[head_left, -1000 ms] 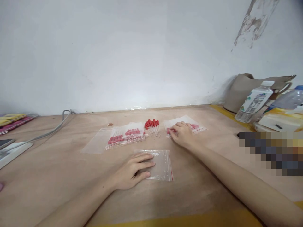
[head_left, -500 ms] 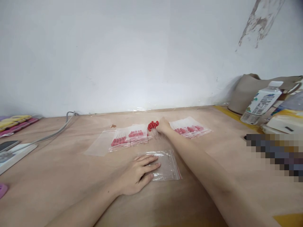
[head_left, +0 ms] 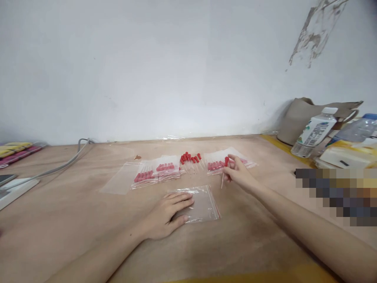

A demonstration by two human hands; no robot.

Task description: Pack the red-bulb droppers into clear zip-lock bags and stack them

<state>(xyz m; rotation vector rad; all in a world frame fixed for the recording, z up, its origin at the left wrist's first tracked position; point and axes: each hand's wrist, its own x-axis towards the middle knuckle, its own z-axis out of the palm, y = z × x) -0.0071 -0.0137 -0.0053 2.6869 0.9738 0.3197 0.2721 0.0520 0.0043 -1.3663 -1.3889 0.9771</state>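
My left hand (head_left: 169,214) lies flat with fingers spread on a clear zip-lock bag (head_left: 204,204), which has a red seal line along its right side. My right hand (head_left: 235,172) is raised at the right, pinching a dropper (head_left: 223,181) with a red rubber bulb and a thin clear tube pointing down. Beyond the bag, several loose droppers (head_left: 188,158) lie in a pile, bulbs away from me. Filled bags of droppers (head_left: 144,176) overlap to the left of the pile. More filled bags (head_left: 216,165) lie on its right, partly behind my right hand.
An empty-looking clear bag (head_left: 116,181) lies left of the filled ones. A grey cable (head_left: 66,162) runs to a white object (head_left: 19,192) at the left. At the right stand a plastic bottle (head_left: 315,133) and a beige bag (head_left: 294,122). The wall (head_left: 176,70) closes off the back.
My right hand has moved from the pile to the right and nearer, with one dropper in it. The loose droppers are a little more spread. My left hand remains on the bag.
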